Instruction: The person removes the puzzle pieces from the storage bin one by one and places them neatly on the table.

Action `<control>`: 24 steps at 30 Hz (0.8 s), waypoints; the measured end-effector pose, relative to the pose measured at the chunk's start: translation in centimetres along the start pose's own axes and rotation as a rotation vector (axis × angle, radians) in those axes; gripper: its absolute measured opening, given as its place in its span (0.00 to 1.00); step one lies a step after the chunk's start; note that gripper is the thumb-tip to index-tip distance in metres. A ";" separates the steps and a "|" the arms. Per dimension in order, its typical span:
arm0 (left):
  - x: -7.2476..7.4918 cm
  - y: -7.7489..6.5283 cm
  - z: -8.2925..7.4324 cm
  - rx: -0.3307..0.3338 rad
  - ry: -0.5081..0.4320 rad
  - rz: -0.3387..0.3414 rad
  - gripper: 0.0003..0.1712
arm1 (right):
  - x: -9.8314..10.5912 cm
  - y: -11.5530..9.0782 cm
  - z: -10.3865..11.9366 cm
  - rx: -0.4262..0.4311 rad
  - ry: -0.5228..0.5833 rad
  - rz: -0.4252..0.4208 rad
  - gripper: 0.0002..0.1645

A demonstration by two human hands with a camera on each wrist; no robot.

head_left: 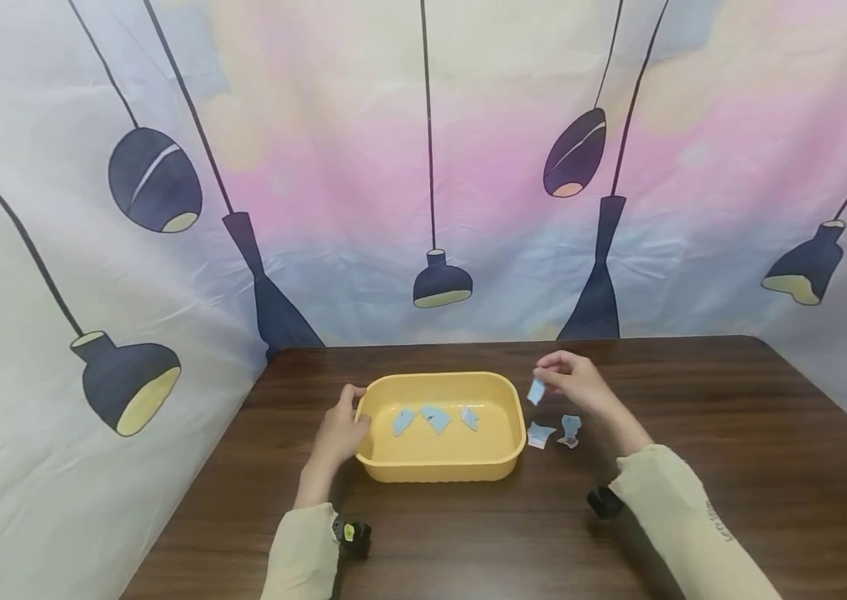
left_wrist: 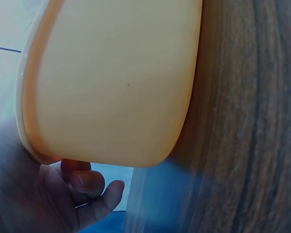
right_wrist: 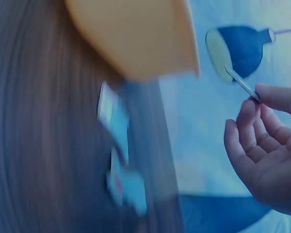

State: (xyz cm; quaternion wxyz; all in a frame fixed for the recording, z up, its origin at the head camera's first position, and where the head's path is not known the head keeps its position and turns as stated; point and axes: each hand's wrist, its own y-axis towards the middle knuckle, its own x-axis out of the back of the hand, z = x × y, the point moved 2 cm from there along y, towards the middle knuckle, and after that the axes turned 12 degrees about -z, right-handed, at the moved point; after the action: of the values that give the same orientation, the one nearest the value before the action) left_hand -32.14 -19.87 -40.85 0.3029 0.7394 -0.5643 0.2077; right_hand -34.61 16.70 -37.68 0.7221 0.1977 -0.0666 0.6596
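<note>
A yellow plastic basin (head_left: 438, 472) stands on the table, with several flat, irregular light-blue pieces (head_left: 436, 418) lying inside it. My left hand (head_left: 338, 429) holds the basin's left end at the rim; the left wrist view shows its fingers partly hidden behind the basin wall (left_wrist: 121, 87). Between thumb and fingertips my right hand (head_left: 577, 385) pinches another light-blue piece (head_left: 536, 391), raised just beyond the basin's right end. Seen edge-on in the right wrist view, this held piece (right_wrist: 242, 84) is thin and stiff. Two more pieces, one whitish-blue (head_left: 540, 435) and one notched (head_left: 569, 430), lie beside the basin below that hand.
The dark brown wooden table (head_left: 453, 542) reaches back to a pastel cloth backdrop (head_left: 363, 167) printed with hanging lamps. A black wrist device (head_left: 353, 538) sits by the left sleeve, and another dark device (head_left: 605, 502) by the right sleeve.
</note>
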 end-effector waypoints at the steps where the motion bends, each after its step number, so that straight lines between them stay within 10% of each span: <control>1: 0.0 0.0 0.0 0.003 -0.004 0.002 0.27 | 0.6 -0.1 -0.4 -0.006 -0.018 0.012 0.19; 24: 0.1 -0.1 0.4 -0.001 -0.029 -0.009 0.27 | 5.5 -1.3 -6.7 -0.133 -0.250 0.202 0.14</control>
State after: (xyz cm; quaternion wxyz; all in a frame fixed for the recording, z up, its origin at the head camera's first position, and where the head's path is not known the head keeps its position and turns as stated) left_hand -32.00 -20.17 -41.15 0.2960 0.7446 -0.5655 0.1952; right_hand -33.72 24.25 -42.07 0.6498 0.2224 -0.2191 0.6930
